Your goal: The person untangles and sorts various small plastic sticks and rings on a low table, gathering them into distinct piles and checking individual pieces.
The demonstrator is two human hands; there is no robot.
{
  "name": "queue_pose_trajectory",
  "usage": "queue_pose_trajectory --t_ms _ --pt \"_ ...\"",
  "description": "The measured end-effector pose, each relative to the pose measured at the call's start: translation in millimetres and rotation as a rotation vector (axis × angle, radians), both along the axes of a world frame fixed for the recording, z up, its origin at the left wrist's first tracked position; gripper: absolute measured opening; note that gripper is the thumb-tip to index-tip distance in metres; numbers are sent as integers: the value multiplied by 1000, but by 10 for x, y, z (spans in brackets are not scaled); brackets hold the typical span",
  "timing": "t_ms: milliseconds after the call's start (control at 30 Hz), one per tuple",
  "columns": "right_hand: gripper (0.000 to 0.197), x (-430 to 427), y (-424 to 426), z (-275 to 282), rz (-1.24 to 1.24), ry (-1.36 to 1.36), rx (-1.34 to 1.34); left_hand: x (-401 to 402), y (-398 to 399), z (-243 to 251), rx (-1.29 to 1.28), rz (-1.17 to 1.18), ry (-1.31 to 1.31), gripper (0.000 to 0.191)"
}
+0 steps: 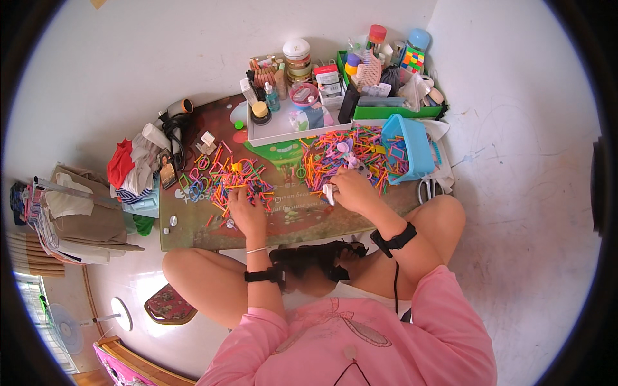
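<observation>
My left hand [247, 210] reaches over the near side of a pile of small coloured plastic sticks [241, 176] on the left of the table. A yellow-orange stick [236, 186] lies at its fingertips; whether they grip it cannot be told. My right hand [352, 190] is at the near edge of a larger pile of such sticks [323, 154], with a small white piece [329, 194] held at its fingers. Purple pieces [345, 146] lie on that pile just beyond the hand. A blue plastic basket [419, 149] lies tipped on its side at the right, with sticks at its mouth.
Coloured rings [195, 189] lie left of the left pile. Scissors [428, 189] rest at the table's right edge. A white tray [299, 136] of cosmetics and a green box [396, 113] stand behind the piles. Folded clothes [137, 166] and a hair dryer [179, 110] are at the left.
</observation>
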State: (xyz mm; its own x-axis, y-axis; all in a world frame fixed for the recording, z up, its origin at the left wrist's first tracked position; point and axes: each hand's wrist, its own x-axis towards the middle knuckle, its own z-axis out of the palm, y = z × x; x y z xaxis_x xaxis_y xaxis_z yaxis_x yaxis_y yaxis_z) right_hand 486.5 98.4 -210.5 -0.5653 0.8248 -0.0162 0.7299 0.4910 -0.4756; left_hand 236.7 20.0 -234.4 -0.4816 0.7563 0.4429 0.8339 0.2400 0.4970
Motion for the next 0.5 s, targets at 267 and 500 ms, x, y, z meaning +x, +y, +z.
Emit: queue_pose_trajectory --t_ms 267,500 --pt "23 -101 -13 57 50 286 -201 411 484 -269 -122 -371 -125 26" --pt "34 -91 23 264 120 193 -367 440 634 -434 -118 -401 0 22"
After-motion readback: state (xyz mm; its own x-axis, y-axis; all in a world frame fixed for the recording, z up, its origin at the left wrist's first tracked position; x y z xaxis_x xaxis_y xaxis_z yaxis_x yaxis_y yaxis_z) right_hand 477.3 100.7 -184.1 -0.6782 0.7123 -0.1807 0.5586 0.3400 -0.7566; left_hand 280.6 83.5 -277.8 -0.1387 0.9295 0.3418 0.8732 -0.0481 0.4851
